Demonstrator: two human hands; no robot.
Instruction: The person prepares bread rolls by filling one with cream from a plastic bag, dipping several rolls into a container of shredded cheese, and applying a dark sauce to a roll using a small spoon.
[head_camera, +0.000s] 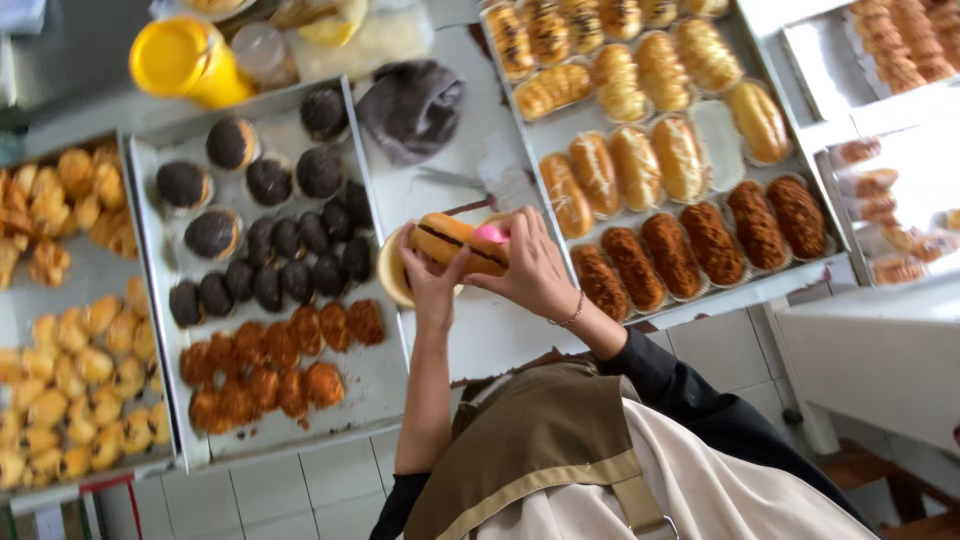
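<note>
So the long bun (455, 240) is the thing in play here: a golden, oblong roll with a dark line of filling running along its length. It's held up just above a small round cream-coloured dish (393, 275), in the gap between the two big trays. Its long axis runs roughly left-to-right across the view, tipped a bit so the right-hand end sits lower, and the dark seam follows that same line, facing up toward the camera.

The left hand (432, 285) grips the bun from below, fingers wrapped up around its middle. The right hand (535, 270) is closed around a small pink tool (490, 234) pressed against the bun's right end. I can't tell what kind of tool it is, most of it is hidden in the fist.

My read: this is the filling or spreading step, with the pink thing working along the seam. The next move probably needs the left hand to keep the bun level and not squeeze too hard, since soft bread will dent, while the right travels along that long axis.

Around it: the tray on the left (375, 375) carries dark round buns and crumbly orange ones, the tray on the right (700, 295) has rows of glazed and crumb-topped long buns. A grey cloth (412, 108) lies up between them, a yellow container (185, 58) beyond that.
</note>
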